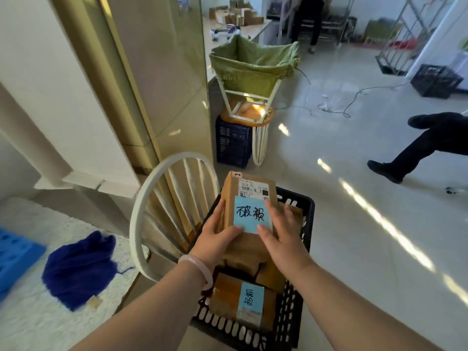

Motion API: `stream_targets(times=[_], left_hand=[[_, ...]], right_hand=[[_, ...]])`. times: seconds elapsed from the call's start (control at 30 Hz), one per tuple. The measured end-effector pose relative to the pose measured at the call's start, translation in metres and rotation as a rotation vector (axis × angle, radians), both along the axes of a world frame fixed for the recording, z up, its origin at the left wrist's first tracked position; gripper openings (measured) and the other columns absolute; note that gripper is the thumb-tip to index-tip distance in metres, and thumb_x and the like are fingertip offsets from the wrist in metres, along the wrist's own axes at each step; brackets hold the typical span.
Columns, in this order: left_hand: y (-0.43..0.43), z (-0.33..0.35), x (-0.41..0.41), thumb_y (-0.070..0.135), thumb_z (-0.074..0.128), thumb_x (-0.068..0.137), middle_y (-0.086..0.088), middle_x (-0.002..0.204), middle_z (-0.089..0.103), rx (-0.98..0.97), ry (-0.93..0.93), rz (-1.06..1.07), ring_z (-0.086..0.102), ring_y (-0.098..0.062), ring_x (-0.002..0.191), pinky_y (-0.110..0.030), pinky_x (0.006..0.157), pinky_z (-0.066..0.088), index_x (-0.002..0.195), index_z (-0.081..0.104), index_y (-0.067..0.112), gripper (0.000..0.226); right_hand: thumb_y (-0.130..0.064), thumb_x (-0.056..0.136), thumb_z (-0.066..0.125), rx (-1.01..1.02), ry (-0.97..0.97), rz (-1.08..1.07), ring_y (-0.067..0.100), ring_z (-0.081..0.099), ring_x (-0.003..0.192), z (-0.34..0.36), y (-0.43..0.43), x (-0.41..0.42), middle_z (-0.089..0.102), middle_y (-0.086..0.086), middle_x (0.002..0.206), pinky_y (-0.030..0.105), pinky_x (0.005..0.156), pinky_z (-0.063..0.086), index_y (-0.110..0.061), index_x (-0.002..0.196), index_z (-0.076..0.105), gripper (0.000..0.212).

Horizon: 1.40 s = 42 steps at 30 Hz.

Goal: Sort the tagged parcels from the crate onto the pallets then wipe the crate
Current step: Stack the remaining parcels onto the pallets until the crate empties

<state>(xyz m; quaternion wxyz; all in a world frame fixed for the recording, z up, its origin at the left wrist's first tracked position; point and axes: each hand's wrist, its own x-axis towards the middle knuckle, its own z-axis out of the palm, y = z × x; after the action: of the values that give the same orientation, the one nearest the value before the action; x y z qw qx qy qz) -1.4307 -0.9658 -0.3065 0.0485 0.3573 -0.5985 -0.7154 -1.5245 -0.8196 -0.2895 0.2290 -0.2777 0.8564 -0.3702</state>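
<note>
Over pale glossy floor [354,249], holding tagged parcel [229,198] just above black crate [307,214] — left hand [215,239] gripping the left edge, fingers [219,211] curled round the side, thumb on top; right hand [283,231] pressing the right edge, fingers spread, thumb lying on blue tag [249,215]. Lying lower in the crate: second tagged parcel [225,292]. Probably risking a slip on the merely pressed right side while swinging toward blue pallet [15,254] at far left — dropping back onto the load or clipping white chair [141,211] beside the crate. Possibly rubbing the tag loose under the thumb.
</note>
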Motion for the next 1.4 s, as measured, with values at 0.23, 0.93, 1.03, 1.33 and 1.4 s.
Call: stream_targets(times=[0.23,0.93,1.03,1.33,1.4], left_hand=[[0.026,0.034,0.048,0.025,0.056,0.099,0.010,0.141,0.047,-0.263,0.108,0.004,0.051,-0.009,0.122,-0.024,0.099,0.048,0.135,0.004,0.067,0.076],[0.015,0.068,0.331,0.034,0.067,0.091,0.012,0.134,0.043,-0.557,-0.112,0.577,0.055,-0.005,0.110,-0.018,0.082,0.053,0.150,0.011,0.050,0.083],[-0.005,0.067,0.383,0.029,0.069,0.091,0.011,0.137,0.042,-0.561,-0.111,0.634,0.052,-0.005,0.115,-0.028,0.092,0.053,0.150,0.013,0.048,0.083],[-0.062,0.054,0.502,0.024,0.069,0.091,0.011,0.138,0.043,-0.547,-0.099,0.706,0.052,-0.009,0.122,-0.032,0.101,0.050,0.151,0.013,0.045,0.085],[-0.072,0.049,0.517,0.026,0.070,0.090,0.010,0.138,0.043,-0.522,-0.108,0.715,0.052,-0.011,0.123,-0.036,0.102,0.050,0.150,0.013,0.047,0.085]], right_hand=[[-0.039,0.099,0.050,-0.079,-0.082,0.197,0.008,0.036,0.116,0.030,-0.006,0.013,0.029,-0.007,0.144,0.031,0.096,0.042,-0.054,0.149,0.009,0.066],[-0.042,0.096,0.055,-0.178,0.017,0.821,0.011,0.030,0.131,0.054,-0.111,0.260,0.013,-0.012,0.150,0.038,0.109,0.041,-0.053,0.149,0.013,0.069],[-0.039,0.097,0.054,-0.170,0.028,0.874,0.011,0.028,0.131,0.052,-0.137,0.312,0.013,-0.009,0.151,0.034,0.108,0.037,-0.050,0.151,0.012,0.070],[-0.043,0.095,0.057,-0.129,-0.068,0.978,0.013,0.029,0.135,0.045,-0.209,0.424,0.008,-0.009,0.156,0.035,0.107,0.041,-0.055,0.149,0.013,0.070],[-0.044,0.095,0.056,-0.110,-0.074,0.981,0.014,0.028,0.137,0.041,-0.219,0.439,0.010,-0.008,0.157,0.038,0.109,0.040,-0.057,0.148,0.014,0.069]])
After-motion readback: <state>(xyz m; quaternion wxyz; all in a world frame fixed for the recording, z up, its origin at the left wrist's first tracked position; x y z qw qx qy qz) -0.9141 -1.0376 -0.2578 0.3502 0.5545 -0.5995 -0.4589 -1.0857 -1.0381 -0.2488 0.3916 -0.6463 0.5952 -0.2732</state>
